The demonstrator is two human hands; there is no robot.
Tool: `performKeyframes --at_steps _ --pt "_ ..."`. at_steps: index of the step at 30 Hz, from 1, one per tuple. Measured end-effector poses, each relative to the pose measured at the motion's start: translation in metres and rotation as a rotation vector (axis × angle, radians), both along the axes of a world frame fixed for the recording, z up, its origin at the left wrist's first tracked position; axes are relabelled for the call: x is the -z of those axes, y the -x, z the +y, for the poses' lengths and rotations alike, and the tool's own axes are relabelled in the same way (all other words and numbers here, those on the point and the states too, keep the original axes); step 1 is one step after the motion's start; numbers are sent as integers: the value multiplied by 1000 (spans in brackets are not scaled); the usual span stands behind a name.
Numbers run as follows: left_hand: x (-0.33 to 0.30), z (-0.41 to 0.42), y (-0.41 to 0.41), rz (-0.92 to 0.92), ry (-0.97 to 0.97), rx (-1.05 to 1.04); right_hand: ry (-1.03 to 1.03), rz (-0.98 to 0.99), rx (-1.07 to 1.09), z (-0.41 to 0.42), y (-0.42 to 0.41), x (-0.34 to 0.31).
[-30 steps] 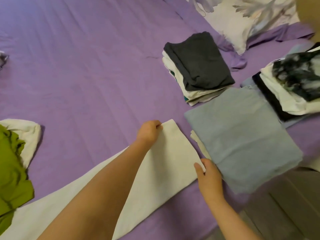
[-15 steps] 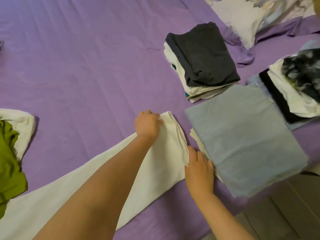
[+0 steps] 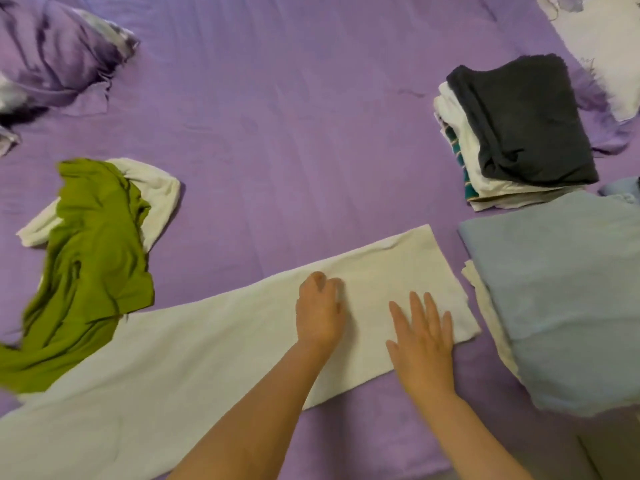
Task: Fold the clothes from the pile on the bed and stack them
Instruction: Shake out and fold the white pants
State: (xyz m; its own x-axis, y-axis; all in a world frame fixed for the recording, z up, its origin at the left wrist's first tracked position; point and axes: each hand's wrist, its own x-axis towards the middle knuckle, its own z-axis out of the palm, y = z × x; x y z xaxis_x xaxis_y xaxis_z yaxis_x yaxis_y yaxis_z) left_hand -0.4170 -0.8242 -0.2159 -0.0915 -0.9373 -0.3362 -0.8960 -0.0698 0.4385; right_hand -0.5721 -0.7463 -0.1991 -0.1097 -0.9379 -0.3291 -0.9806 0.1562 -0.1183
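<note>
Bed: a purple sheet (image 3: 277,133) covers it, lightly creased.
White garment: a long cream-white piece (image 3: 207,341) lies flat across the near part of the bed, running from the lower left up toward the right, its narrow end just beside the blue-grey piece.
Left hand: the left hand (image 3: 320,311) rests on the white garment with fingers curled under; whether it pinches any fabric I cannot tell.
Right hand: the right hand (image 3: 422,332) lies flat on the white garment near its right end, fingers straight and spread, palm down.
Green garment: an unfolded olive-green piece (image 3: 90,258) lies crumpled at the left, over another white garment (image 3: 156,188), its lower edge touching the long white one.
Blue-grey piece: a folded blue-grey cloth (image 3: 561,292) sits at the right on top of a pale layer.
Stack: behind it, 1 stack (image 3: 485,174) of folded clothes topped by a dark grey item (image 3: 523,119).
Pillows: 1 purple-patterned pillow (image 3: 52,53) at the far left, another pale one (image 3: 602,43) at the far right.
</note>
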Motion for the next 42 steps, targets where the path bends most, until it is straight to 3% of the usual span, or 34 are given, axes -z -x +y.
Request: performKeyframes --at_steps 4,9,12,19,27,31,35,38,42 --pt "13 39 -64 -348 -107 160 -260 -29 -95 9 -52 4" --pt "7 74 -145 -451 -228 11 -425 16 42 12 -73 12" --pt "1 89 -186 -417 -271 -21 -469 52 34 5 -100 1" --pt "-18 119 -270 -310 -309 -36 -321 -54 -319 10 -228 -14" --pt "-28 158 -387 -259 -111 -314 -338 -126 -613 26 -372 -7" --pt "-25 177 -443 -303 -175 -551 -295 -97 -765 25 -425 0" --pt "-17 191 -480 -204 -257 -678 -366 -84 -752 8 -457 12" --pt "-8 196 -497 -271 -231 -681 -494 -35 -742 -9 -466 20" --pt "-6 196 -527 34 -259 -967 -482 -24 -688 -1 -471 21"
